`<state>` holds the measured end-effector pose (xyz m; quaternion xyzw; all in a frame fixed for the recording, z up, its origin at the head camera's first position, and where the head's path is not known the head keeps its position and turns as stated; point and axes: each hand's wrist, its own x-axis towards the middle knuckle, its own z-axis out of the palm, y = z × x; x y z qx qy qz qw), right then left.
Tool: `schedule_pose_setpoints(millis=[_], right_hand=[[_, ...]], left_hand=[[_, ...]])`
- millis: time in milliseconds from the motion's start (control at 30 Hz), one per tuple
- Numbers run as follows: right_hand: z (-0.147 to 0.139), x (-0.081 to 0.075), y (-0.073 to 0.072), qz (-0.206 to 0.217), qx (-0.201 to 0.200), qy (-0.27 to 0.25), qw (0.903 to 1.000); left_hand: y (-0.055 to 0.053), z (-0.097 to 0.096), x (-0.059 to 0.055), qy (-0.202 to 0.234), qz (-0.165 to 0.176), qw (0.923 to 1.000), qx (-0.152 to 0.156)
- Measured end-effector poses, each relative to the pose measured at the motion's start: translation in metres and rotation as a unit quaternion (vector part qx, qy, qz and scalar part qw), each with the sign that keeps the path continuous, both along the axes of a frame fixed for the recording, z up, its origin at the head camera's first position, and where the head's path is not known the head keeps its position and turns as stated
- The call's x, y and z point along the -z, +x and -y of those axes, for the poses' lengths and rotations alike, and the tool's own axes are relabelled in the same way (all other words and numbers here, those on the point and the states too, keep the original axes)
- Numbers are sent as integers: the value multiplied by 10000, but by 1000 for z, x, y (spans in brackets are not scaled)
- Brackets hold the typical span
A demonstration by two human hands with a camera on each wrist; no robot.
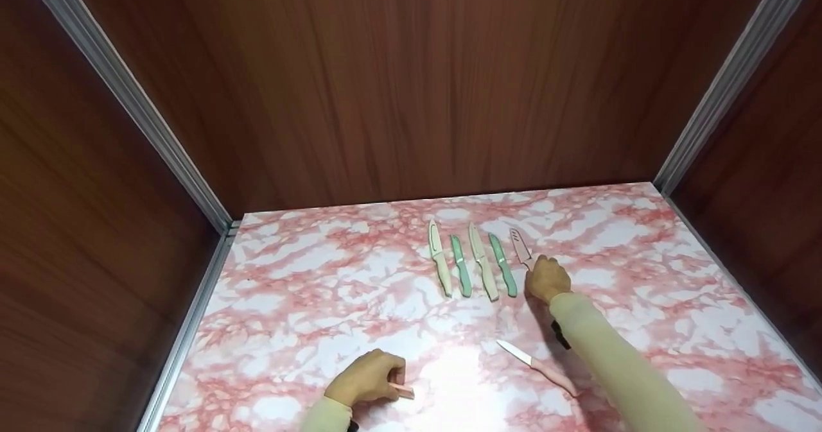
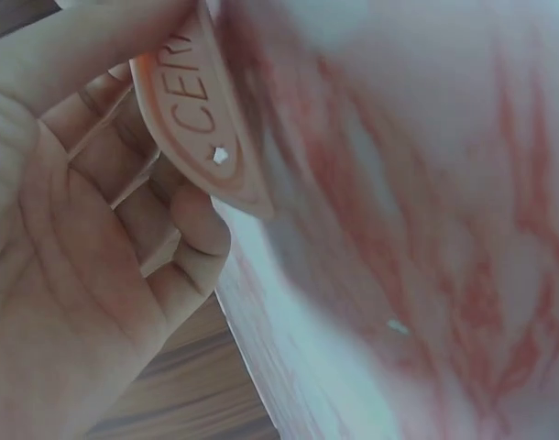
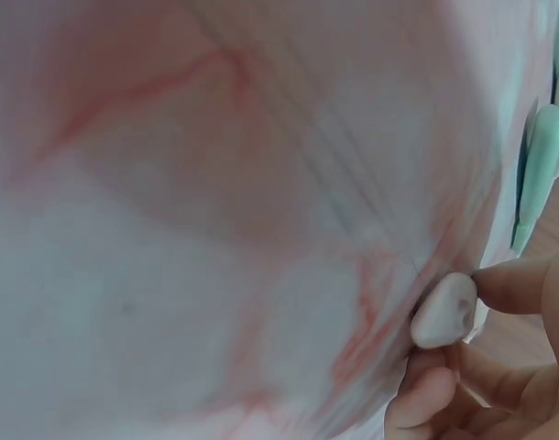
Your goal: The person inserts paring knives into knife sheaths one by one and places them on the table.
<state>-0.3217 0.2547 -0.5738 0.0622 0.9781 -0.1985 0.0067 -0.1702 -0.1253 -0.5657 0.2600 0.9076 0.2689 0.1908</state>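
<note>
My left hand is low in the head view, pinching a pink blade cover with raised letters and a small star-shaped hole. Farther off, my right hand pinches the pale handle of a knife whose pink, slotted cover points away from me. This knife lies at the right end of a row of covered knives. Between the hands, toward the right forearm, a bare-bladed knife with a pink handle rests on the table, its white blade pointing up and left.
Left of my right hand lie a green knife, a cream knife, another green knife and another cream knife, roughly parallel. The pink marbled table is bounded by brown wood-grain panels with metal corner rails.
</note>
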Motion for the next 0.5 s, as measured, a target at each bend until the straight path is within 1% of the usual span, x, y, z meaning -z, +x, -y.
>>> schedule_pose_setpoints(millis=[133,233,400,500], right_hand=[[-2,1,3,-63,-133,-34,9999],[-2,-1,9,-183,-275,17,9995],[0,-10,25,-427,-481,173,9978],[0,-16,35,-605,-664,226,9957]], left_hand=[[-1,-1,-2,105,-63,9999,-69],[-2,-2,-3,201,-52,9996,-167],[-4,-4,-7,264,-97,9992,-268],[-6,-4,-8,215,-283,9991,-246]])
